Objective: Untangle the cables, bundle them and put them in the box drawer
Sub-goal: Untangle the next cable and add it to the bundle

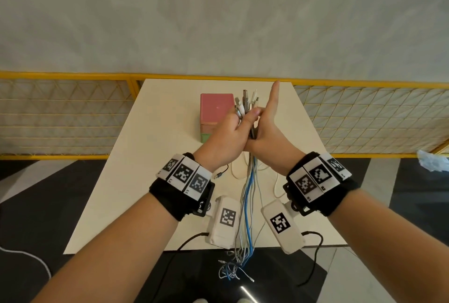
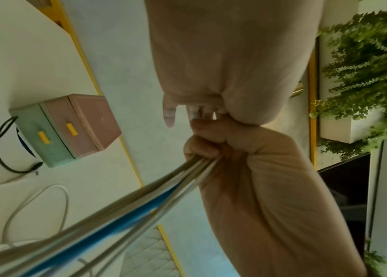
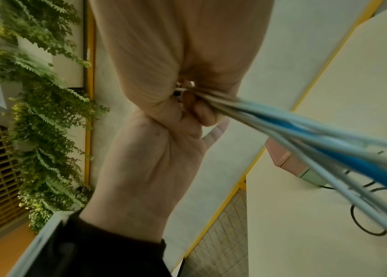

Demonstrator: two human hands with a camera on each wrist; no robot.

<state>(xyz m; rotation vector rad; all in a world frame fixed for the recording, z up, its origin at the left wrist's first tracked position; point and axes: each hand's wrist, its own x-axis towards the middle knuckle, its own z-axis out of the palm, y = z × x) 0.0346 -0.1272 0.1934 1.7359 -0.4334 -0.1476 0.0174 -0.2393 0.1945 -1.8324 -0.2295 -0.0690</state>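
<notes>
Both hands, left hand (image 1: 227,132) and right hand (image 1: 268,130), clamp the cables (image 1: 247,196) near plugs; limp, light, tails dangle.

The box drawer (image 1: 217,111) is standing at the far middle of the table (image 1: 150,132), and both hands are being held up just in front of it, so the left hand (image 1: 227,138) and right hand (image 1: 266,132) are blocking the straight way to its front. The bundle of cables (image 1: 247,200) is hanging between the wrists down past the near table edge. A black cable (image 1: 222,173) and a white cable (image 1: 237,174) are lying loose on the table near the box. Bare tabletop is lying open to the left and right of the box. A yellow railing (image 1: 73,75) is closing off the far side.
</notes>
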